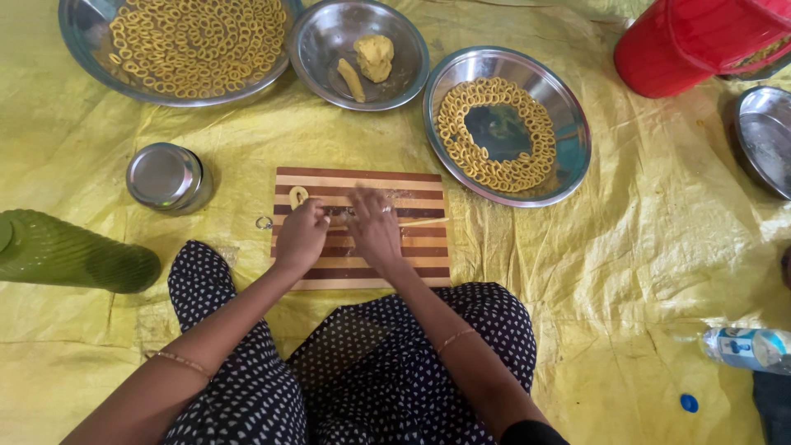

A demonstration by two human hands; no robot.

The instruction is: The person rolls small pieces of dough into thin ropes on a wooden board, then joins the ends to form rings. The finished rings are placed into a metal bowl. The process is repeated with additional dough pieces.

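My left hand rests on the board, fingers curled down over the left end of a thin dough rope; I cannot tell how firmly it pinches it. My right hand lies flat just beside it, palm down and fingers spread, pressing on the same rope, whose free end runs out to the right across the stripes. A ring shows on one right finger. Just left of my left hand, at the far left corner of the board, lies one finished dough ring.

The board is striped brown and cream and sits on a yellow sheet spread over the floor, right in front of my knees, which are covered in dark dotted cloth.

Left of the board, on the sheet, stands a small steel tin with its lid on, and nearer left lies a green ribbed thing on its side.

Far from me sit three steel bowls: the left one heaped with dough rings, the middle one holding a lump of dough and a short roll, the right one with rings laid around its wall.

Far right stands a red container, with another steel dish at the right edge. Near right lie a plastic bottle and a blue cap.
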